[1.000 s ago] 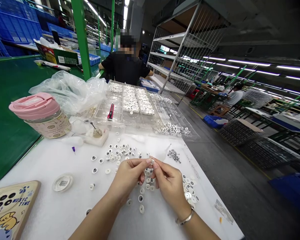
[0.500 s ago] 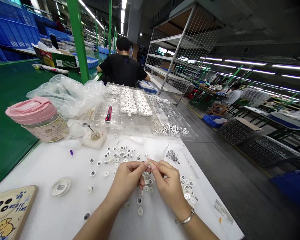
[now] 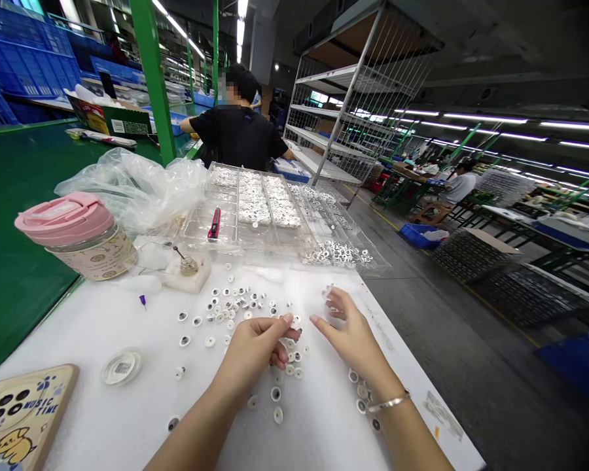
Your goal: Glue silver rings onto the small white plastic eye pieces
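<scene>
My left hand (image 3: 255, 350) rests on the white foam pad (image 3: 103, 418), fingers pinched on a small white part I can barely make out. My right hand (image 3: 351, 333) lies further right with its fingers spread, fingertips over a little heap of small metal pieces (image 3: 334, 302). Several small white round parts with dark centres (image 3: 230, 304) lie scattered around and under both hands. A silver bracelet (image 3: 387, 403) is on my right wrist.
A pink-lidded jar (image 3: 76, 235) and crumpled plastic bag (image 3: 132, 186) stand at the left. Clear compartment trays (image 3: 260, 203) hold sorted parts and a red cutter (image 3: 214, 224). A thread spool (image 3: 120, 365) and phone case (image 3: 14, 418) lie near left. A person in black sits beyond.
My right hand has left the left hand and moved right and away to the heap of metal pieces, opening its fingers. The left hand stays pinched in place.
</scene>
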Tool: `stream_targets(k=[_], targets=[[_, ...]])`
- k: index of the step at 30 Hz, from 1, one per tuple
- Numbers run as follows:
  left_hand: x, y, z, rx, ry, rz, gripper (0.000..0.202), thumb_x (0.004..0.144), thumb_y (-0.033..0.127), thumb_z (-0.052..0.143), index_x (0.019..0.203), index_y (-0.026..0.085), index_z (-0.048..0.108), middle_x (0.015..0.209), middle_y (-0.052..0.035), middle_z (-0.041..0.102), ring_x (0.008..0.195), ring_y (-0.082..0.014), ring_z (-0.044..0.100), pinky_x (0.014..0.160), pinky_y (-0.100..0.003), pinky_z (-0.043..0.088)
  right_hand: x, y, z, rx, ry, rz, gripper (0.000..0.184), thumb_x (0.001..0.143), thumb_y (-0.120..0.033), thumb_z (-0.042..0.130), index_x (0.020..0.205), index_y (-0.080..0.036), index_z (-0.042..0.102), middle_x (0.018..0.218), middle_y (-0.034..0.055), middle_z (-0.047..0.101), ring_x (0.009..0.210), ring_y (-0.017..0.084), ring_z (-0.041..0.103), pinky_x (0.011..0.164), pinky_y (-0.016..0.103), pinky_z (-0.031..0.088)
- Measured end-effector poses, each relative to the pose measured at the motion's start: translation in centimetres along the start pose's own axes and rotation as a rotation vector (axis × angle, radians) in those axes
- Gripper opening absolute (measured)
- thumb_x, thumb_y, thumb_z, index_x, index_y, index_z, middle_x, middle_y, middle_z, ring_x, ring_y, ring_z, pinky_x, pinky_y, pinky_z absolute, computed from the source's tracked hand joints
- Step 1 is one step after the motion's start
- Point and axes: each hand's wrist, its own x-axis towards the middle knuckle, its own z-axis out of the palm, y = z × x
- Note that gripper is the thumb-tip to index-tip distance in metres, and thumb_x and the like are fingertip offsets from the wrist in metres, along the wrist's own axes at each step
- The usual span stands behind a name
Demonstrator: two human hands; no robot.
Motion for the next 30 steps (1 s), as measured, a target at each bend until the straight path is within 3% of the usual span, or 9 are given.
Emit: stream_targets(k=[4, 7, 9, 14, 18, 21, 26, 30], targets=[[-0.1, 0.0, 0.0, -0.034, -0.013, -0.001, 0.041, 0.07, 0.05, 0.06, 0.075, 0.009, 0.064, 0.062, -0.0042, 0.058, 0.044, -0.0075, 0.044, 0.046, -0.019, 0.037, 0.6, 0.0, 0.5, 0.06, -0.074, 0.015, 0.034, 0.075, -0.037, 0.055, 0.102, -0.017, 0.056, 0.105, 0.0085, 0.058, 0.094, 0.02, 0.055, 0.085, 0.036, 0.042], [-0.1, 0.0, 0.0, -0.046, -0.02, -0.014, 0.041, 0.07, 0.049, 0.06, 0.077, 0.009, 0.064, 0.055, -0.0023, 0.054, 0.044, -0.0079, 0.044, 0.046, -0.019, 0.037, 0.3, -1.0, -0.1, 0.355, -0.146, -0.005, 0.035, 0.08, -0.038, 0.049, 0.108, -0.016, 0.051, 0.103, 0.0089, 0.058, 0.089, 0.017, 0.057, 0.081, 0.031, 0.044], [0.0, 0.0, 0.0, -0.053, -0.028, -0.025, 0.042, 0.07, 0.049, 0.061, 0.079, 0.008, 0.064, 0.053, -0.0018, 0.053, 0.044, -0.0081, 0.044, 0.046, -0.019, 0.038, 0.0, -1.7, -0.7, 0.493, -0.173, -0.002, 0.037, 0.082, -0.037, 0.048, 0.112, -0.017, 0.047, 0.097, 0.0085, 0.06, 0.076, 0.014, 0.059, 0.071, 0.028, 0.046], [0.0, 0.0, -0.1, -0.046, -0.048, -0.03, 0.045, 0.071, 0.051, 0.059, 0.078, 0.007, 0.064, 0.057, -0.0034, 0.054, 0.046, -0.008, 0.045, 0.045, -0.019, 0.04, -0.8, -2.0, -1.8, 0.705, 0.049, -0.082, 0.03, 0.077, -0.028, 0.057, 0.105, -0.018, 0.049, 0.075, 0.0035, 0.058, 0.055, 0.008, 0.047, 0.055, 0.023, 0.039], [0.0, 0.1, 0.0, -0.029, -0.066, -0.047, 0.046, 0.071, 0.052, 0.059, 0.075, 0.007, 0.064, 0.062, -0.0059, 0.058, 0.046, -0.0082, 0.045, 0.046, -0.02, 0.042, -1.1, -2.2, -2.0, 0.931, 0.169, -0.092, 0.021, 0.074, -0.024, 0.059, 0.094, -0.017, 0.056, 0.056, -0.0025, 0.043, 0.051, 0.006, 0.038, 0.051, 0.02, 0.034], [-0.1, 0.0, 0.0, -0.027, -0.097, -0.066, 0.045, 0.071, 0.051, 0.059, 0.072, 0.007, 0.064, 0.06, -0.0064, 0.058, 0.043, -0.0079, 0.046, 0.044, -0.019, 0.04, -1.6, -2.4, -1.6, 0.852, 0.202, -0.117, 0.02, 0.075, -0.027, 0.058, 0.09, -0.014, 0.06, 0.057, -0.0011, 0.042, 0.05, 0.006, 0.037, 0.048, 0.02, 0.033], [0.1, -0.3, 0.1, -0.026, -0.128, -0.065, 0.046, 0.071, 0.052, 0.058, 0.071, 0.007, 0.064, 0.063, -0.0085, 0.06, 0.041, -0.0077, 0.047, 0.043, -0.019, 0.04, -2.9, -2.9, -0.2, 0.529, 0.504, -0.329, 0.025, 0.079, -0.032, 0.052, 0.072, -0.01, 0.061, 0.069, 0.0061, 0.056, 0.042, 0.006, 0.042, 0.034, 0.02, 0.03], [0.0, -0.3, 0.1, -0.002, -0.136, -0.072, 0.046, 0.071, 0.052, 0.059, 0.071, 0.006, 0.065, 0.052, -0.0057, 0.055, 0.041, -0.009, 0.048, 0.043, -0.018, 0.041, -3.5, -3.4, 0.3, 0.479, 0.487, -0.432, 0.023, 0.081, -0.027, 0.048, 0.07, -0.011, 0.06, 0.069, 0.0052, 0.058, 0.04, 0.007, 0.045, 0.03, 0.019, 0.03]])
